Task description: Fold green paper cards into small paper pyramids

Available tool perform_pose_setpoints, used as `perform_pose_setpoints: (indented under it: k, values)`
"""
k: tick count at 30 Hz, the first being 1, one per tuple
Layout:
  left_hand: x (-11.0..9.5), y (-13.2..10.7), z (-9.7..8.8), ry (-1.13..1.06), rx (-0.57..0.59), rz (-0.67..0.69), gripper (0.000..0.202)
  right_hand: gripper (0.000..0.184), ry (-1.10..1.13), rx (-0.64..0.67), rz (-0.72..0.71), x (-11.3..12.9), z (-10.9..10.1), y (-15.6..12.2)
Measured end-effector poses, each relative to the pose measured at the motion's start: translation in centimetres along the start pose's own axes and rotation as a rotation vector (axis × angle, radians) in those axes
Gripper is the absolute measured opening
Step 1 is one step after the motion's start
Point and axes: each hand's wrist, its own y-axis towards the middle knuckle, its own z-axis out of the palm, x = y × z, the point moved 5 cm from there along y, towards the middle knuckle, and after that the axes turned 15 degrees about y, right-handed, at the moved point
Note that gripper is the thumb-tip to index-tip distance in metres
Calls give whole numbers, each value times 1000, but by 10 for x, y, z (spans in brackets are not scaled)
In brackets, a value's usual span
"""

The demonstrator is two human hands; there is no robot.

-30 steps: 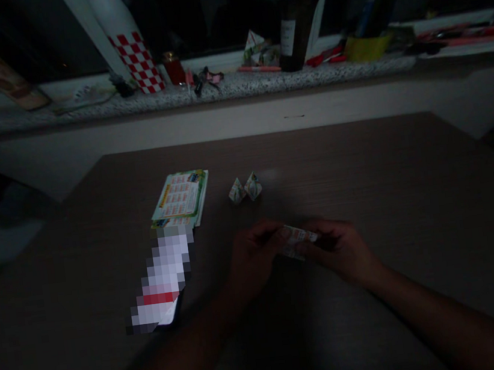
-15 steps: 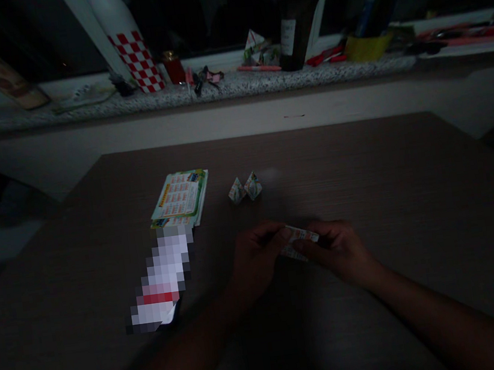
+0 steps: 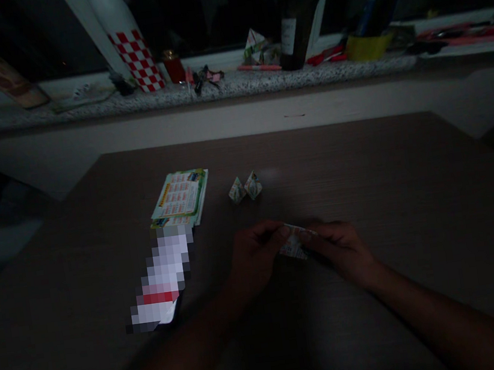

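Between my two hands is a small piece of printed calendar paper (image 3: 292,249), held over the middle of the table. My left hand (image 3: 257,259) pinches its left upper part, thumb on top. My right hand (image 3: 340,251) grips its right upper edge, with the thumb lying across the paper. The paper looks folded; its underside and the fingers behind it are hidden. Just beyond my hands stand two small folded paper pieces (image 3: 245,188), pointed at the top and side by side. A stack of calendar cards (image 3: 178,195) lies to the left.
A blurred-out bright phone-like object (image 3: 164,281) lies below the card stack. Behind the brown table (image 3: 362,158), the granite windowsill (image 3: 225,91) carries a red-checkered bottle (image 3: 138,60), a dark labelled bottle (image 3: 295,36), a folded paper shape (image 3: 254,44) and pens.
My right thumb has shifted up and left to the paper's upper edge, and the right upper part of the paper now looks folded or tilted. My left hand has barely moved.
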Motion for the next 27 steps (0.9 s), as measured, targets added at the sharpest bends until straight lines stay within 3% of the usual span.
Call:
perform_pose_setpoints:
  k: [12,20,27]
  values:
    - [5,2,1,-68,23,-25,14,40,45,-47,20,-14,-10,-1]
    - [5,1,1,-56,41,-35,13,32,-113,36,-29,2,0,0]
    - [10,2,6,-89,91,-61,16,28,-78,-20,-55,6,0,1]
